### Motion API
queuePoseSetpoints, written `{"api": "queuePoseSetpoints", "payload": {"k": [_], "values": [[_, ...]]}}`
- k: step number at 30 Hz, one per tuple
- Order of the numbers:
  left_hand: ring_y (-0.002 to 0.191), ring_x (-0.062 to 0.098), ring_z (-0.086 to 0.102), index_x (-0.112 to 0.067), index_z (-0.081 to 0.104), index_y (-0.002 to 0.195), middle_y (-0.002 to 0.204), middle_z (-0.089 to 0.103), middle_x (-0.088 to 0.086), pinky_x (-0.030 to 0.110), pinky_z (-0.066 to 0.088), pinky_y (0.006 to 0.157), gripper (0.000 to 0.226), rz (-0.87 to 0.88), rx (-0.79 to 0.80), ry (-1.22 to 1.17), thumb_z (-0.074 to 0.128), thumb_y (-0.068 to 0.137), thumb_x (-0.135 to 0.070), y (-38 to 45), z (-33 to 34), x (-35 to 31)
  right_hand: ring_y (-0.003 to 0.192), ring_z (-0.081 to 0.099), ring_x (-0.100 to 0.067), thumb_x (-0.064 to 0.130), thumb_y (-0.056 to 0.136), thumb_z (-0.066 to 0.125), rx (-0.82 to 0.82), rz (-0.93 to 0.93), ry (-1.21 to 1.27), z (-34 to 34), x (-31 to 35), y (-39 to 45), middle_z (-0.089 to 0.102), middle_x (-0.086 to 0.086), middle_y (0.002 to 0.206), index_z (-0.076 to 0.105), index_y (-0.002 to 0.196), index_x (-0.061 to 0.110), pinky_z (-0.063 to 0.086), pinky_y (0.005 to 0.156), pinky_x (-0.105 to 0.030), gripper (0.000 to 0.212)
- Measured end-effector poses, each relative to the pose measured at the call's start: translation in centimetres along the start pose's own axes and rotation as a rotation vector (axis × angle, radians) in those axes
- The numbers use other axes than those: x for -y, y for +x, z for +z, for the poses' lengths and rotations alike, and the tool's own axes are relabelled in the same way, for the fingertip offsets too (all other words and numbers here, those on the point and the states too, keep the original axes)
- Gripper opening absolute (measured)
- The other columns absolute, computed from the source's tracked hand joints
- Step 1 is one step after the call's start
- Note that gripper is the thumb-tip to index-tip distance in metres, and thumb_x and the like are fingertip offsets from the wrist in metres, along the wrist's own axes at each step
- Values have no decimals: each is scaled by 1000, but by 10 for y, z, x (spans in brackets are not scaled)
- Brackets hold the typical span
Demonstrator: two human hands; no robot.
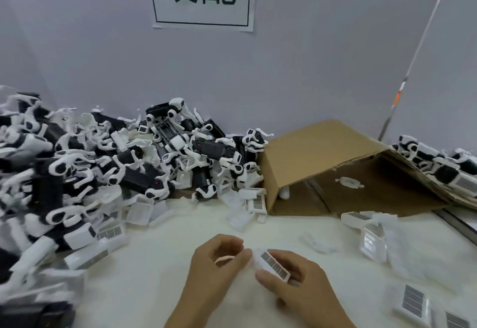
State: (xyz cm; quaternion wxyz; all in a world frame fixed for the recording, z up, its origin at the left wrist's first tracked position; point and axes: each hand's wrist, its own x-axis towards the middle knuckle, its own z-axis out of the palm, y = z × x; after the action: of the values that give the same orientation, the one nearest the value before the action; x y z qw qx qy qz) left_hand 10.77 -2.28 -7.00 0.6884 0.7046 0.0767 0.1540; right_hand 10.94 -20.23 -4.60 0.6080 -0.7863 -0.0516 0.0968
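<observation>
Tabletop (167, 250) box (309, 152) holds white part (348, 182); left hand (219, 263) and right hand (302, 281) clamp tag (275, 267).

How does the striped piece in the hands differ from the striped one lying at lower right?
The held striped piece is up off the table, gripped by the right hand and pinched at its end by the left hand; the lying striped piece rests flat, untouched. The held one slants and the hands hide part of it; the lying one shows whole. Both are white with a dark barred panel.
</observation>
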Motion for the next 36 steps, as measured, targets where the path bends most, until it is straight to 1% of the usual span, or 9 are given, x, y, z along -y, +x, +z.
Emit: {"api": "queuePoseSetpoints", "payload": {"k": [4,9,13,17,22,26,30,32,36], "values": [[108,-3,60,-28,68,103,111,67,-16,20,49,97,29,230,-284,272,68,91,-1,22,-17,3,77,69,4,24,67,93,-2,-79,-44,4,-8,-2,76,19,89,79,95,40,50,66,-11,36],[151,11,14,-23,35,155,163,17,-8,26,24,119,67,280,-124,572,53,97,4,83,-19,4,67,67,2,25,70,91,28,-54,3,3,-9,5,78,9,92,79,103,28,48,59,-13,35],[105,16,50,-13,51,143,115,49,-2,16,36,85,51,228,-59,755,67,95,-15,106,-11,4,67,72,-12,24,72,89,-11,-60,56,-2,-12,10,78,7,87,80,94,31,53,56,-22,26],[61,9,44,-20,60,76,65,48,-9,18,33,58,26,306,-325,544,85,79,-29,78,-5,-1,45,63,-28,23,77,85,-68,-44,161,-5,-15,16,76,-3,78,78,96,29,50,44,-32,21],[54,20,51,-11,49,59,48,48,-9,37,47,60,47,86,-457,157,86,77,-34,25,-1,-18,57,70,-33,25,90,71,-131,-29,302,-5,-17,21,75,-7,83,67,108,27,54,44,-36,18],[43,10,41,-20,52,61,40,40,-6,22,39,52,39,103,-341,286,84,79,-34,-31,10,-31,76,73,-20,32,96,64,-124,-9,311,-3,-19,22,74,-1,86,70,107,25,57,50,-37,14],[56,7,48,-57,26,106,52,53,-6,22,42,59,39,22,-61,790,58,86,-66,-60,12,-51,72,74,-23,38,95,64,-92,-36,231,-3,-21,20,75,5,86,71,104,32,60,55,-40,14],[82,10,48,-51,17,122,81,55,-12,28,40,67,50,65,-105,1171,43,85,-73,-55,3,-60,70,73,-25,37,95,65,-82,-68,185,-2,-21,19,75,5,85,71,103,33,61,57,-40,11],[111,19,44,-28,54,99,104,48,-9,33,39,80,41,-61,111,1345,48,82,-65,-28,12,-76,70,73,-22,34,96,65,-71,-80,178,-1,-20,18,75,1,84,71,104,32,60,56,-39,10]]}}
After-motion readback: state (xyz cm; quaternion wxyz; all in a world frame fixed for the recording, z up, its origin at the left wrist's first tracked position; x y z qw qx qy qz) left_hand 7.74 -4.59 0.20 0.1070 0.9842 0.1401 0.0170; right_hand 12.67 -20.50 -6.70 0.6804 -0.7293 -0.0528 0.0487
